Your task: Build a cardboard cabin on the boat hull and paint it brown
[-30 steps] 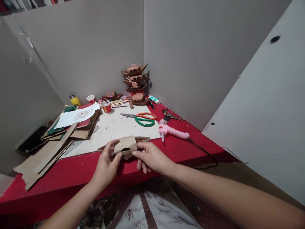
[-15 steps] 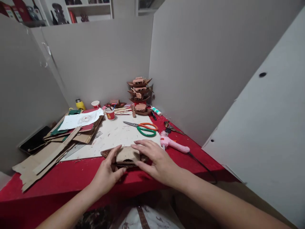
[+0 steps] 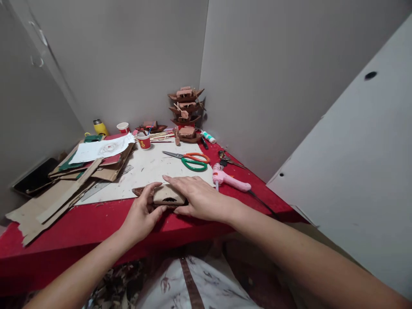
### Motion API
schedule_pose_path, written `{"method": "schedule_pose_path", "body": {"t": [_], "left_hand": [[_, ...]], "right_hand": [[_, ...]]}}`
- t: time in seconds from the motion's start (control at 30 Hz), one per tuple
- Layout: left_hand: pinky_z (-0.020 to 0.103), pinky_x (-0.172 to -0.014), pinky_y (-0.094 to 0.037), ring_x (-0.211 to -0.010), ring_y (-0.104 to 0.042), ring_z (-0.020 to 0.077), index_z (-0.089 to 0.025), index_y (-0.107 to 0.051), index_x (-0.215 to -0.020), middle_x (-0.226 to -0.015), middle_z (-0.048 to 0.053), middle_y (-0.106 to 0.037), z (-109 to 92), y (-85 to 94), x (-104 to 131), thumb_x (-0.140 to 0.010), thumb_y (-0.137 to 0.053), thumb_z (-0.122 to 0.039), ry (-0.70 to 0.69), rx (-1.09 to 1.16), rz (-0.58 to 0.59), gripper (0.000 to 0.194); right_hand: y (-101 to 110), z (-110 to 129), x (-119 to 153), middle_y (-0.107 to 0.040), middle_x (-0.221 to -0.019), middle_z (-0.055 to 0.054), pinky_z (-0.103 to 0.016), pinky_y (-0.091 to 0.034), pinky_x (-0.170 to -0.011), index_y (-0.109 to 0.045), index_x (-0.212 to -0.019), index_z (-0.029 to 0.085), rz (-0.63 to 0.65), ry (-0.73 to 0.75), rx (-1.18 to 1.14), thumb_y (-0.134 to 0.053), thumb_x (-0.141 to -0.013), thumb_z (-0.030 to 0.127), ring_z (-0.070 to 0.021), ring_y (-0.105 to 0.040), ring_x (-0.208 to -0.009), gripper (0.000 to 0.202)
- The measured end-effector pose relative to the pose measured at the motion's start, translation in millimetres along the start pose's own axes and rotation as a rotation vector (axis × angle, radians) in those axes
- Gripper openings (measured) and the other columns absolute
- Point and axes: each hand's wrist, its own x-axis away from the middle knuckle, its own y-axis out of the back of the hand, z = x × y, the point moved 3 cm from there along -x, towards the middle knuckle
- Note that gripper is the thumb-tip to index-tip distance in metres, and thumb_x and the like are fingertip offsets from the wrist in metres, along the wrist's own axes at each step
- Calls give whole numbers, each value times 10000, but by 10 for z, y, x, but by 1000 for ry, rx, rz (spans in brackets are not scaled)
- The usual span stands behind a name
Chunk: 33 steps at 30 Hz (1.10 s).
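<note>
A small cardboard model boat (image 3: 169, 195) with a curved tan roof is at the front edge of the white board. My left hand (image 3: 141, 210) curls round its left end, fingers behind and thumb in front. Across the boat's right part lies my right hand (image 3: 199, 198), its fingers over the far side and its thumb at the near side. The boat's right end is hidden under that hand. Beyond the hands, scissors (image 3: 188, 160) with one orange and one green handle lie on the board. A pink glue gun (image 3: 230, 178) rests to the right.
Cardboard pieces (image 3: 64, 193) and a sketched sheet (image 3: 102, 149) pile up at the left. Finished model boats (image 3: 186, 107) stand stacked at the back, near a red paper cup (image 3: 143, 140) and a yellow bottle (image 3: 100, 127). Grey panels (image 3: 257, 77) enclose the red-covered table (image 3: 96, 227).
The view has tilted downward, so the shelves have left the picture. My right hand has closed in over more of the boat and its fingers reach further left.
</note>
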Motion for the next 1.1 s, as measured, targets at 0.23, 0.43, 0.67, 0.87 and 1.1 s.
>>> {"method": "schedule_pose_path", "body": {"t": [0.23, 0.43, 0.67, 0.87, 1.1], "left_hand": [[147, -461, -370, -521, -560, 87, -229, -393, -1340, -812, 4, -688, -151, 241, -73, -808, -699, -310, 115, 230, -201, 619], [165, -459, -357, -500, -494, 79, -239, -400, -1373, -857, 24, -681, -245, 188, -53, -835, -670, -285, 62, 147, -192, 604], [211, -514, -432, -592, -579, 133, -262, -438, -1373, -851, 11, -616, -211, 9, 28, -880, -613, -255, -44, 13, -163, 523], [246, -629, -511, -671, -630, 133, -273, -503, -1311, -1097, 74, -667, -267, 22, 88, -909, -596, -252, -167, -108, -231, 414], [308, -975, -483, -1159, -602, 175, -381, -346, -1392, -1476, 68, -446, -335, 8, 165, -920, -610, -351, -208, 347, -677, 542]], "right_hand": [[14, 77, 404, -754, -933, -62, -321, -548, -764, -690, -1073, 211, -712, -147, -408, -603, -898, 252, -201, -700, -799, 199], [-268, 196, 357, -605, -583, 57, -256, -474, -532, -530, -1337, 179, -458, -373, -820, -581, -890, 329, -131, -567, -489, 474], [-357, 150, 140, -638, -521, 38, -180, -335, -352, -639, -1093, 133, -274, -485, -1148, -637, -774, 444, -93, -499, -331, 446], [-359, 125, 79, -632, -485, 29, -172, -328, -353, -681, -980, 133, -407, -477, -1234, -693, -733, 459, -92, -510, -328, 409], [-322, 202, -50, -640, -514, 24, -184, -389, -377, -681, -966, 136, -610, -459, -1381, -741, -700, 499, -83, -512, -354, 454]]}}
